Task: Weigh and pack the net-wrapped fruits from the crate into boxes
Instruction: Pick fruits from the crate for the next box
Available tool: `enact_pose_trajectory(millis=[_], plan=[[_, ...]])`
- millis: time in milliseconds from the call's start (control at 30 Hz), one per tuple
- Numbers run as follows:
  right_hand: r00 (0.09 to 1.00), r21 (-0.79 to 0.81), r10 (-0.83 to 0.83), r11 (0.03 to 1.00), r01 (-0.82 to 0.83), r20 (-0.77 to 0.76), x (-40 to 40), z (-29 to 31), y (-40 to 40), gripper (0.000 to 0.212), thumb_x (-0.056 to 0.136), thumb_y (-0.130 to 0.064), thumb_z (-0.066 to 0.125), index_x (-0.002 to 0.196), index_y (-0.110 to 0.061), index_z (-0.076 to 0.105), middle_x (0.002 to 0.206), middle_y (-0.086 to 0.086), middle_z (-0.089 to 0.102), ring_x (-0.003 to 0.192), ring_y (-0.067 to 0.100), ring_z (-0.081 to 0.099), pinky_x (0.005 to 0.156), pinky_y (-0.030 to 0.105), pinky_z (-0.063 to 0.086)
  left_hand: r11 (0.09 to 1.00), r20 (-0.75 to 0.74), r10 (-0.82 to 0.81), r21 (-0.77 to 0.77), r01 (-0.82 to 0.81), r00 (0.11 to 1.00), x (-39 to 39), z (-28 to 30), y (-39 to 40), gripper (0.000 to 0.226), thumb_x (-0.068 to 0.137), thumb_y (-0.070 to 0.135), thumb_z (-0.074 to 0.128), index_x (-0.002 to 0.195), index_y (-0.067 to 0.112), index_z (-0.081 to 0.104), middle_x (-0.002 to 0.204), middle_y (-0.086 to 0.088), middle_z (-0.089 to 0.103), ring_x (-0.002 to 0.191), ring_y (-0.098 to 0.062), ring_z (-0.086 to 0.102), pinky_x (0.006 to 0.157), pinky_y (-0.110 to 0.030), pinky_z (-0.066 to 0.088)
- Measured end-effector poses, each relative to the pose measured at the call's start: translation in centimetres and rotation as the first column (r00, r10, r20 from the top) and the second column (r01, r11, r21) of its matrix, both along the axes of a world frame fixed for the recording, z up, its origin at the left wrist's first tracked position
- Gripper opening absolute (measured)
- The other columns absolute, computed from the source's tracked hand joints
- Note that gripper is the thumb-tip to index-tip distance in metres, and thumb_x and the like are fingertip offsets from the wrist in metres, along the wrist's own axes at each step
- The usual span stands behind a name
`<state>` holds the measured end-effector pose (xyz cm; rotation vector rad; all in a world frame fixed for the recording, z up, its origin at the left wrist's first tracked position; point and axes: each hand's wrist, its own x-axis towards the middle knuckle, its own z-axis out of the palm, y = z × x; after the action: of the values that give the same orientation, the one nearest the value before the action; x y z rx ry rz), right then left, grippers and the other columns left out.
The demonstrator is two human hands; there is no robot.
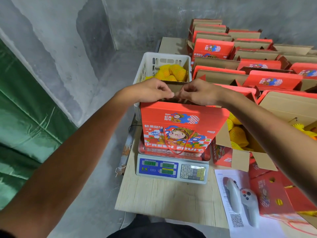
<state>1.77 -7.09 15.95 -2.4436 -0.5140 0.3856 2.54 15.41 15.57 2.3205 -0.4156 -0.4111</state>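
A red box stands on the scale near the counter's left edge, seemingly filled. Left hand and right hand pinch its top flaps. Fruits remain in the crate, and many boxes behind stand open, so much is left.

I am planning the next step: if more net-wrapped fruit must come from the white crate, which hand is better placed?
Probably the left hand: it is nearer the white crate, behind and left of the box on the scale. The right hand is farther.
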Motion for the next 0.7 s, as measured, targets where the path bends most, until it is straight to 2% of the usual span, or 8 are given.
enact_pose_trajectory(millis=[167,233,267,333,433,467,567,700], plan=[[1.0,0.01,0.003,1.0,-0.003,-0.01,-0.4,0.2,0.2,0.047,0.088,-0.064,0.058,0.091,-0.022,0.077,0.099,-0.005,0.079,0.102,0.018,0.073,0.098,0.049,0.055,0.999,0.012,0.006,-0.039,-0.005,1.0,0.1,-0.2,0.2,0.022,0.094,0.049,0.068,0.104,0.032,0.076,0.104,0.011,0.074,0.101,-0.009,0.069,0.097,-0.038,0.056],[1.0,0.047,0.011,0.999,-0.01,-0.023,-0.5,0.6,0.3,0.062,0.075,-0.074,0.055,0.091,-0.019,0.077,0.105,0.0,0.078,0.111,0.025,0.07,0.101,0.051,0.053,0.998,0.018,0.005,-0.06,-0.004,1.0,0.2,-0.4,0.3,0.019,0.095,0.046,0.068,0.104,0.031,0.076,0.103,0.01,0.075,0.1,-0.011,0.07,0.096,-0.037,0.056],[1.0,0.072,0.012,0.997,-0.01,-0.026,-0.4,0.7,0.4,0.062,0.076,-0.073,0.057,0.092,-0.017,0.077,0.107,0.006,0.078,0.114,0.031,0.068,0.101,0.053,0.052,0.997,0.023,0.006,-0.08,-0.005,1.0,0.3,-0.5,0.3,0.018,0.095,0.042,0.068,0.104,0.029,0.077,0.102,0.008,0.076,0.099,-0.012,0.071,0.094,-0.037,0.056],[0.999,0.11,0.017,0.994,-0.013,-0.028,-0.2,0.8,0.5,0.048,0.091,-0.058,0.062,0.091,-0.013,0.075,0.11,0.018,0.075,0.109,0.039,0.069,0.097,0.055,0.054,0.99,0.026,0.011,-0.14,-0.007,1.0,0.5,-0.8,0.5,0.016,0.097,0.035,0.068,0.103,0.024,0.077,0.097,0.007,0.077,0.092,-0.013,0.074,0.085,-0.033,0.058],[0.999,0.162,0.002,0.987,0.005,-0.039,0.3,0.8,0.6,0.036,0.101,-0.039,0.062,0.09,-0.006,0.072,0.105,0.022,0.074,0.086,0.025,0.067,0.076,0.04,0.053,0.971,0.078,0.011,-0.239,0.008,0.997,0.7,-0.7,0.6,0.013,0.098,0.024,0.066,0.103,0.017,0.076,0.085,0.011,0.077,0.079,-0.007,0.074,0.063,-0.019,0.053],[0.999,0.18,-0.003,0.984,0.009,-0.034,0.5,1.0,0.7,0.034,0.101,-0.035,0.062,0.093,-0.004,0.072,0.1,0.016,0.076,0.082,0.022,0.067,0.071,0.035,0.054,0.961,0.113,0.015,-0.274,0.016,0.994,0.8,-0.5,0.7,0.012,0.098,0.02,0.066,0.103,0.014,0.075,0.083,0.01,0.077,0.077,-0.006,0.073,0.063,-0.021,0.054],[0.999,0.226,-0.025,0.974,0.017,0.034,1.4,1.9,0.8,0.026,0.103,-0.022,0.061,0.095,0.0,0.073,0.094,0.01,0.078,0.074,0.017,0.069,0.069,0.031,0.054,0.942,0.197,0.063,-0.335,0.007,0.978,1.6,0.4,1.0,0.013,0.098,0.017,0.064,0.102,0.013,0.075,0.09,0.001,0.078,0.084,-0.016,0.073,0.081,-0.045,0.059],[0.991,0.254,-0.092,0.965,0.064,0.098,4.0,3.1,1.0,0.022,0.101,-0.019,0.062,0.086,-0.007,0.072,0.096,0.013,0.077,0.069,0.016,0.058,0.06,0.02,0.048,0.938,0.306,0.141,-0.345,-0.029,0.941,3.4,1.2,1.3,0.014,0.096,0.014,0.063,0.1,0.015,0.077,0.091,-0.005,0.077,0.079,-0.016,0.064,0.076,-0.034,0.054]])
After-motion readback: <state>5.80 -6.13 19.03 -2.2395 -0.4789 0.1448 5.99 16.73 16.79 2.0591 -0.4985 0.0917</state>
